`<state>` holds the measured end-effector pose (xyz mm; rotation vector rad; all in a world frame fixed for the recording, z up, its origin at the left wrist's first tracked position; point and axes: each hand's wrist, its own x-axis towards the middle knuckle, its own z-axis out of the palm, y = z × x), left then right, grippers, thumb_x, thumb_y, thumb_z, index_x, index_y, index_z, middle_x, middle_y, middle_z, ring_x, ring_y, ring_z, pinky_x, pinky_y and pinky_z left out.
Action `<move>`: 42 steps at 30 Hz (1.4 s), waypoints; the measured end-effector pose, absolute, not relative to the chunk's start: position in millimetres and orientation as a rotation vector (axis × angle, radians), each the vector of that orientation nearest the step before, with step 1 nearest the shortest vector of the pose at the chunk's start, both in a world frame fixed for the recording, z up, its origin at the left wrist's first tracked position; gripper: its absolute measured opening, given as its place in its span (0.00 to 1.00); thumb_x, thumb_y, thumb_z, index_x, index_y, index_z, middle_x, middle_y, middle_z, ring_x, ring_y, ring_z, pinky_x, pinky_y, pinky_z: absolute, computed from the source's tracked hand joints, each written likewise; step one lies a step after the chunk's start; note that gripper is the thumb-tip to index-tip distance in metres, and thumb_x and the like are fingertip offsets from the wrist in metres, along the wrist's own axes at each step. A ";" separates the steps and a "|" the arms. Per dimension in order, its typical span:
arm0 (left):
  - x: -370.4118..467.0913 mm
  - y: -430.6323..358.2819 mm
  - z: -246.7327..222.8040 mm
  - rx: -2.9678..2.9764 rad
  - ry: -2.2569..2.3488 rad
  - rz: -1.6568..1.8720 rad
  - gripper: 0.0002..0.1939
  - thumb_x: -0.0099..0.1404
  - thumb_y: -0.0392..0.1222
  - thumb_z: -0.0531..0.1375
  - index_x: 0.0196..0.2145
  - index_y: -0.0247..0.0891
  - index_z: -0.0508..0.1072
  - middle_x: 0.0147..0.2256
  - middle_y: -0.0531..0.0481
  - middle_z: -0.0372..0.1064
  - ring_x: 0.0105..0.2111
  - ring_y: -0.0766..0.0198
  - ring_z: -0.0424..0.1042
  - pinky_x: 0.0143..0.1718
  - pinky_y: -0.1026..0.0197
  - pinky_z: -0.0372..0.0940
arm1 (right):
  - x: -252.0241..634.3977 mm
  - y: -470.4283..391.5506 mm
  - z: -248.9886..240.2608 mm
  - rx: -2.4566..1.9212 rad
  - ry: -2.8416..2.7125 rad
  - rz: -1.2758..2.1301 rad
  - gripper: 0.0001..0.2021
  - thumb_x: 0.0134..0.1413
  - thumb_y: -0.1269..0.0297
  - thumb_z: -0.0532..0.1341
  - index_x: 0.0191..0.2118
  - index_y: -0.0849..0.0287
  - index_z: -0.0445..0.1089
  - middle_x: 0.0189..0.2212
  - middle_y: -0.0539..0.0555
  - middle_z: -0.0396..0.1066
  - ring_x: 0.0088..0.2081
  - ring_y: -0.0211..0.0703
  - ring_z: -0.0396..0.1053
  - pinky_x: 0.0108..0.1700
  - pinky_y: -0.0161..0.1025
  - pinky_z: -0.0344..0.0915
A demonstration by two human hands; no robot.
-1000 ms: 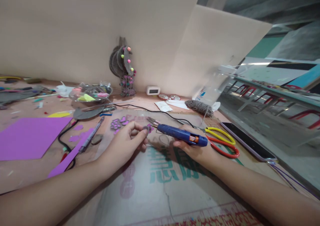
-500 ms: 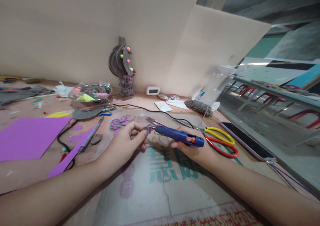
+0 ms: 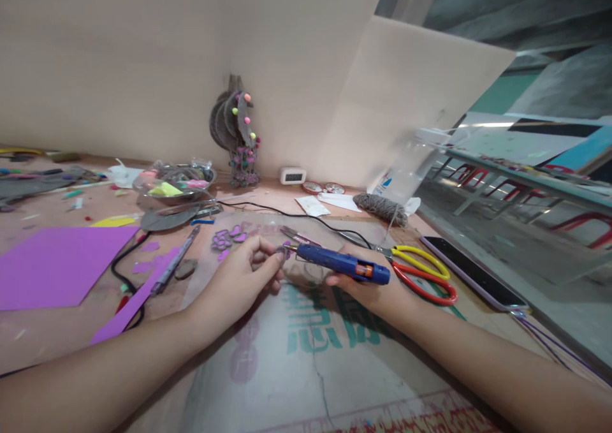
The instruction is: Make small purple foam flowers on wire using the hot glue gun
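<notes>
My right hand (image 3: 356, 280) is closed around a blue hot glue gun (image 3: 342, 262), whose metal nozzle points left. Between the thumb and fingers of my left hand (image 3: 255, 267) is a small purple piece with a grey edge (image 3: 285, 249); the nozzle tip is at it, though whether they touch I cannot tell. Just left of that hand, several purple pieces with grey outlines (image 3: 222, 240) lie on the sheet. Scissors with yellow and red handles (image 3: 423, 270) lie beside my right hand, their blades partly hidden behind the glue gun.
A purple sheet (image 3: 62, 267), a purple strip (image 3: 119, 318) and a pen (image 3: 176, 261) lie at left. Behind stand a bowl of scraps (image 3: 174, 190), a hanging pompom ornament (image 3: 234, 127) and a small digital clock (image 3: 292, 176). Grey yarn (image 3: 380, 208) and a phone (image 3: 471, 270) are at right.
Both hands stay nearly in place, with the glue gun's nozzle still at the small piece. The whole view has shifted very slightly.
</notes>
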<state>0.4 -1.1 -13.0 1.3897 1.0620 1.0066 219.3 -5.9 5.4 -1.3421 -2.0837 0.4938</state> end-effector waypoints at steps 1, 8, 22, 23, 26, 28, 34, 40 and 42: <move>0.3 -1.4 -13.1 1.389 1.064 1.005 0.08 0.62 0.44 0.55 0.31 0.38 0.61 0.21 0.56 0.67 0.21 0.68 0.68 0.24 0.66 0.62 | 219.3 -5.9 5.3 -1.348 -2.083 0.491 0.12 0.45 0.55 0.63 0.23 0.57 0.65 0.20 0.48 0.66 0.23 0.37 0.63 0.25 0.33 0.59; 0.1 -2.8 -11.0 1.382 1.062 1.016 0.08 0.61 0.45 0.56 0.30 0.38 0.62 0.21 0.55 0.67 0.21 0.68 0.68 0.24 0.66 0.62 | 220.2 -6.2 3.0 -1.337 -2.075 0.470 0.13 0.45 0.54 0.63 0.23 0.58 0.64 0.19 0.48 0.65 0.22 0.37 0.62 0.24 0.33 0.58; -0.4 -2.4 -12.2 1.394 1.049 1.017 0.08 0.61 0.45 0.56 0.30 0.38 0.62 0.21 0.55 0.68 0.21 0.68 0.68 0.25 0.66 0.62 | 219.8 -6.2 3.3 -1.323 -2.073 0.474 0.13 0.45 0.55 0.63 0.22 0.58 0.64 0.19 0.48 0.66 0.22 0.37 0.63 0.24 0.33 0.59; -0.5 -2.1 -12.3 1.395 1.050 1.013 0.08 0.61 0.44 0.56 0.30 0.38 0.62 0.21 0.55 0.68 0.21 0.68 0.68 0.25 0.66 0.62 | 219.7 -6.2 3.3 -1.327 -2.074 0.473 0.13 0.45 0.55 0.63 0.22 0.58 0.64 0.19 0.48 0.65 0.22 0.37 0.62 0.24 0.33 0.58; -0.7 -1.5 -12.3 1.395 1.054 1.005 0.08 0.61 0.44 0.56 0.30 0.38 0.61 0.21 0.55 0.68 0.21 0.68 0.68 0.25 0.66 0.62 | 219.9 -5.8 2.9 -1.342 -2.070 0.452 0.13 0.45 0.55 0.63 0.23 0.58 0.64 0.19 0.48 0.65 0.22 0.37 0.62 0.24 0.33 0.58; -0.7 -1.3 -12.5 1.392 1.054 1.004 0.08 0.61 0.44 0.56 0.30 0.38 0.62 0.21 0.55 0.68 0.21 0.68 0.68 0.25 0.65 0.62 | 220.1 -5.6 2.7 -1.342 -2.066 0.447 0.13 0.45 0.55 0.63 0.22 0.58 0.63 0.18 0.48 0.64 0.22 0.37 0.61 0.24 0.33 0.58; -0.4 -1.4 -13.5 1.391 1.060 0.996 0.08 0.61 0.45 0.56 0.30 0.39 0.62 0.21 0.56 0.67 0.21 0.68 0.68 0.25 0.65 0.62 | 220.1 -6.1 3.1 -1.358 -2.057 0.454 0.13 0.45 0.54 0.62 0.22 0.57 0.63 0.18 0.48 0.64 0.21 0.37 0.61 0.23 0.34 0.58; -0.5 -1.5 -13.3 1.375 1.055 1.011 0.09 0.60 0.45 0.57 0.30 0.38 0.62 0.21 0.55 0.68 0.21 0.67 0.69 0.25 0.65 0.62 | 220.1 -5.5 3.2 -1.322 -2.047 0.453 0.12 0.46 0.56 0.62 0.22 0.57 0.62 0.18 0.48 0.64 0.21 0.37 0.61 0.23 0.34 0.58; -0.4 -1.6 -12.9 1.370 1.056 1.011 0.09 0.60 0.45 0.57 0.30 0.38 0.62 0.21 0.55 0.68 0.21 0.68 0.68 0.25 0.65 0.62 | 220.7 -5.0 2.8 -1.309 -2.047 0.451 0.12 0.46 0.57 0.62 0.23 0.57 0.62 0.19 0.48 0.64 0.22 0.37 0.62 0.24 0.34 0.59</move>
